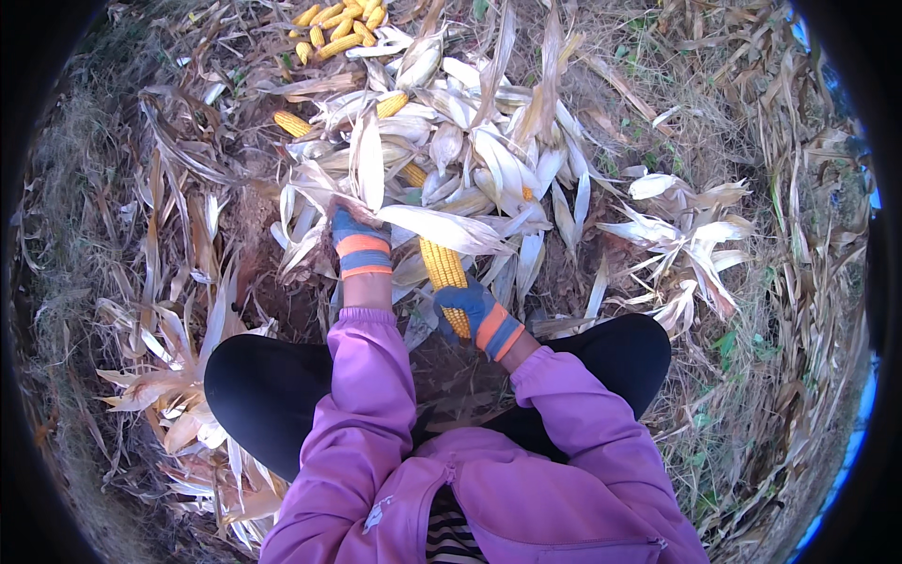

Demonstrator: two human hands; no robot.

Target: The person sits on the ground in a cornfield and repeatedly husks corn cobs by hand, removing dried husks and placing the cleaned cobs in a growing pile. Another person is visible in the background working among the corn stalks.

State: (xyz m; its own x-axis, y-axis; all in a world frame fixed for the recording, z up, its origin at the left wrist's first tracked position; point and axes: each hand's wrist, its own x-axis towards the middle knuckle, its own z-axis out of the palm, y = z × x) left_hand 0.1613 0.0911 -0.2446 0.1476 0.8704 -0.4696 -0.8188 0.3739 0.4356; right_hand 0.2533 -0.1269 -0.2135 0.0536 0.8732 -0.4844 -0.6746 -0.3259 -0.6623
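My right hand (473, 310), in a blue work glove with an orange-striped cuff, is closed around the lower part of a yellow ear of corn (442, 264). A pale husk leaf (444, 227) lies across the ear's upper end. My left hand (356, 229), in a matching glove, is at the base of dry corn husks (366, 166); its fingers are hidden under them, so its grip does not show. Just beyond both hands lies a heap of corn ears in pale husks (486, 151), with a few yellow kernels showing among the leaves.
Several bare yellow ears (342, 25) are piled at the top, and another bare ear (292, 124) lies at the heap's left edge. Stripped husks lie at the right (687, 233) and lower left (187, 395). My bent knees (271, 402) flank the near ground.
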